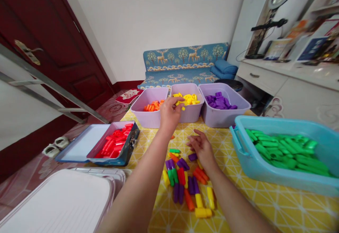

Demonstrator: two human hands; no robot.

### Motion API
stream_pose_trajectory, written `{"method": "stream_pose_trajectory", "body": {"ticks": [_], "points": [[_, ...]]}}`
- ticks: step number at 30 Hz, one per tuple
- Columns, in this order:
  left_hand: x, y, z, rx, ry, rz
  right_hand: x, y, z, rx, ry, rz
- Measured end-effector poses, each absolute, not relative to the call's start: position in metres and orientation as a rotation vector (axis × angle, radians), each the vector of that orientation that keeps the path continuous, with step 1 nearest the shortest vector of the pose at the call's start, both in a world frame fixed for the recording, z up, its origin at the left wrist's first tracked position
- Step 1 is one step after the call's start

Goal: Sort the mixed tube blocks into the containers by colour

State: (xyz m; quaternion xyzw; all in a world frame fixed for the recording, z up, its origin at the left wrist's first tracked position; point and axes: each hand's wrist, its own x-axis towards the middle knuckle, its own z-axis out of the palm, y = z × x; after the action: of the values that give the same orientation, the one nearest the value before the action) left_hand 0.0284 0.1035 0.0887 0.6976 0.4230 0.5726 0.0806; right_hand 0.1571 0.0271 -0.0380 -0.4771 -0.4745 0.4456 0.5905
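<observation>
My left hand (171, 112) reaches over the front of the middle lilac bin (190, 114). Its thumb and fingers pinch a small yellow plastic cap (183, 108), which shows below the fingertips. Yellow pieces (189, 99) lie inside that bin. Over the far edge of a mixed pile, my right hand (201, 150) hovers with fingers loosely curled and apart, nothing visible in them. The pile holds tube-shaped plastic caps: purple (178, 193), a red one (181, 175), green (174, 151), orange (189, 200) and yellow (203, 212). A purple cap (192, 157) lies beside my right fingers.
Flanking the middle bin are lilac bins of orange (152, 106) and purple pieces (221, 101). An open tin box (131, 144) with red pieces stands left; a turquoise tub (286, 180) of green ones stands right. White lids (60, 201) lie front left on the yellow tablecloth's side.
</observation>
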Motion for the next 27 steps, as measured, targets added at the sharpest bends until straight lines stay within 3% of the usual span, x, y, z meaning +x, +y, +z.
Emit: {"method": "stream_pose_trajectory", "body": {"ticks": [3,6,15,19,24,27], "points": [[0.037,0.143,0.11,2.184,1.335,1.748,0.158,0.027,-0.038,-1.114,-1.108,1.046],[0.041,0.17,0.108,2.295,1.403,1.566,0.158,0.027,-0.035,-1.131,-1.11,1.048],[0.033,0.092,0.046,2.343,1.221,1.41,0.164,0.03,-0.038,-1.222,-1.103,0.882],[0.021,0.055,0.012,2.301,1.38,1.289,0.168,0.031,-0.041,-1.262,-1.096,0.727],[0.009,0.048,-0.011,2.256,1.619,0.983,0.168,0.028,-0.039,-1.269,-1.101,0.783],[0.004,0.051,-0.016,2.201,1.619,0.975,0.168,0.027,-0.038,-1.277,-1.101,0.806]]}}
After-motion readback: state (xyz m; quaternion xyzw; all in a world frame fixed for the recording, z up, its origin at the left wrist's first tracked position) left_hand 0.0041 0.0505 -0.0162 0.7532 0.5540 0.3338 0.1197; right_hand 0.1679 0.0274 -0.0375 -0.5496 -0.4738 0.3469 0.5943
